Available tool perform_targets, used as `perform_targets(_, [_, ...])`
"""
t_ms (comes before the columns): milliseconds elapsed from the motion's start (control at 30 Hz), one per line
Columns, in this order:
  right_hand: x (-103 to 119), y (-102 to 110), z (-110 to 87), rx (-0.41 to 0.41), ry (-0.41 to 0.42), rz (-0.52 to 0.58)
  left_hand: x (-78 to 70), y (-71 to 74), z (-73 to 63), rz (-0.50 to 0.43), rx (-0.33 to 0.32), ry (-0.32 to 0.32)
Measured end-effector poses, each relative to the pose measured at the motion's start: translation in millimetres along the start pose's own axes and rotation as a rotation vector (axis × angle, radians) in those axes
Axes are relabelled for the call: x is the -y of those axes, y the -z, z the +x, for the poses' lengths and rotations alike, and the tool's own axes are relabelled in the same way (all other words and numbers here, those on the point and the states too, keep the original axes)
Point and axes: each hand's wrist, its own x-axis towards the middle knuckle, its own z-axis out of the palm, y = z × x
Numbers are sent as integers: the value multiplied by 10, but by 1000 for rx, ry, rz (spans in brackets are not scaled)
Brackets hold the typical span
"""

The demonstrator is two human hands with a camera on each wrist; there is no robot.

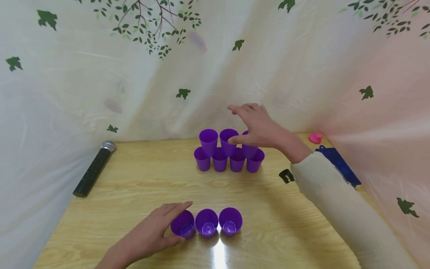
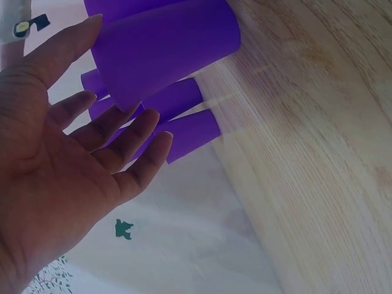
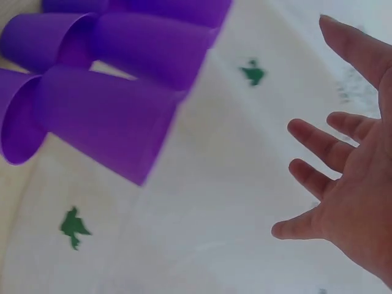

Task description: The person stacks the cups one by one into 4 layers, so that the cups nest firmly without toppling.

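Note:
Three purple cups stand mouth up in a row at the front of the table. At the leftmost cup [image 1: 183, 223] my left hand [image 1: 149, 233] has its fingers and thumb spread on either side; contact is hard to tell. The left wrist view shows loosely bent fingers beside that cup [image 2: 171, 49]. Farther back, a lower row of several purple cups [image 1: 220, 160] carries three more upright cups [image 1: 208, 141]. My right hand [image 1: 256, 129] hovers over the upper row's right end, fingers spread, partly covering its rightmost cup. In the right wrist view, it is apart from the upper cup [image 3: 107, 116].
A dark microphone [image 1: 95, 170] lies at the table's left. On the right are a pink rubber duck [image 1: 315, 138], a flat blue object [image 1: 340, 164] and a small black item [image 1: 286, 176] beside the right sleeve. A leaf-patterned curtain [image 1: 141, 97] hangs behind the table.

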Motion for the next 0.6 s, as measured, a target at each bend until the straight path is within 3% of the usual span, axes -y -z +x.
perform_targets(167, [162,58,-312,-118,147,-29,6,-5,-2,-8,1,22])
perform_targets(300, [269,-38,-553,-132,273,-74,8,-2,-10,-51,46,77])
perform_targets(433, [347,-249,-830,-41,312,-79,13,0,-11,-84,85,112])
perform_targets(600, [394,-633,-1100,131,271,-37,28,-1,7,-57,55,85])
